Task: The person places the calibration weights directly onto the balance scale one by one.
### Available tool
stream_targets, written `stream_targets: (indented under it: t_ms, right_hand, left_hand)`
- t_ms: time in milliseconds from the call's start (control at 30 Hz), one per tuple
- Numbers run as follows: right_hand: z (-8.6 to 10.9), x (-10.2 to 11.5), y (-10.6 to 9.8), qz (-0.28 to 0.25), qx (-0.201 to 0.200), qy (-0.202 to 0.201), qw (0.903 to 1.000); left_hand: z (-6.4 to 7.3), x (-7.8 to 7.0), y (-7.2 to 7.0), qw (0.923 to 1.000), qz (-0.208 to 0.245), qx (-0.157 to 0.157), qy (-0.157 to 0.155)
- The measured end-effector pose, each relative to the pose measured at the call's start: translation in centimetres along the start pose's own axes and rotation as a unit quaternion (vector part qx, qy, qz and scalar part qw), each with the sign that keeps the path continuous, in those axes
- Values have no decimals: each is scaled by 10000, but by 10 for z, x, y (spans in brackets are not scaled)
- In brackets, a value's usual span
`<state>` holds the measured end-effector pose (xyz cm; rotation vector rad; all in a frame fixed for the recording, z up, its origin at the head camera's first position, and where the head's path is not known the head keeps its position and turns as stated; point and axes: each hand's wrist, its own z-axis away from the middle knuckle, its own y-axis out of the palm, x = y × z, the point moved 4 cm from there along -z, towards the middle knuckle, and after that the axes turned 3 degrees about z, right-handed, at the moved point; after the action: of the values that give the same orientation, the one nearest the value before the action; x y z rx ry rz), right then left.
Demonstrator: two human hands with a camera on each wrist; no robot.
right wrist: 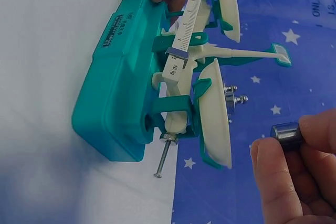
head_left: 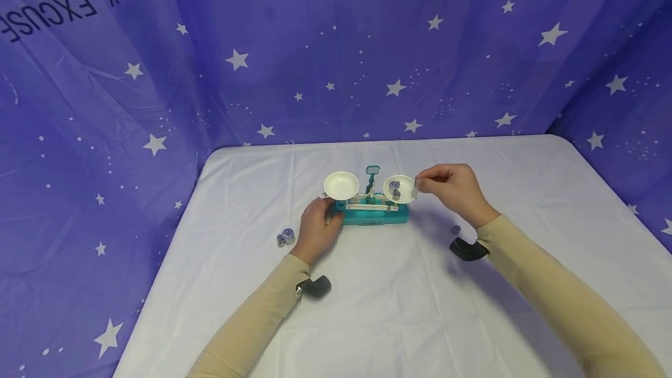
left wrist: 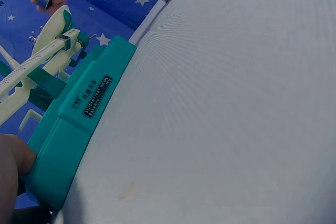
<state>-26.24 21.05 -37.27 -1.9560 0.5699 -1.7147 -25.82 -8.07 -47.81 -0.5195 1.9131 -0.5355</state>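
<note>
A teal and cream tray balance (head_left: 375,216) stands on the table. My left hand (head_left: 317,229) grips the left end of its base, thumb on the near side. Small shiny metal weights (head_left: 395,189) sit in the right pan (head_left: 409,192); the left pan (head_left: 341,184) is at the other end of the beam. My right hand (head_left: 455,188) is raised at the right pan's outer edge. Between its thumb and finger it pinches a small cylindrical metal weight (right wrist: 286,136), apart from the pan in the right wrist view. The slider (right wrist: 177,53) sits near the 5 mark of the scale.
Several loose metal weights (head_left: 286,237) stand on the white tablecloth (head_left: 378,319) left of the left hand. Another small weight (head_left: 456,229) stands below the right hand. A blue star-patterned curtain (head_left: 336,63) hangs behind the table and along both sides.
</note>
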Motion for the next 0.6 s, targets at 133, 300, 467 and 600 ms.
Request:
stream_targets:
  t_ms: [133, 300, 467, 600]
  right_hand:
    - [-8, 7, 7, 294, -8, -84, 9995]
    - [-16, 13, 16, 642, -31, -131, 9978]
    - [-20, 15, 22, 868, 37, -145, 9961]
    - [-20, 15, 24, 941, 147, -207, 9952]
  left_hand:
    - [0, 0, -1, 10000, 10, 24, -22]
    - [1, 0, -1, 10000, 42, 35, -12]
    - [0, 0, -1, 9999, 56, 69, -65]
    - [0, 0, -1, 10000, 11, 46, -21]
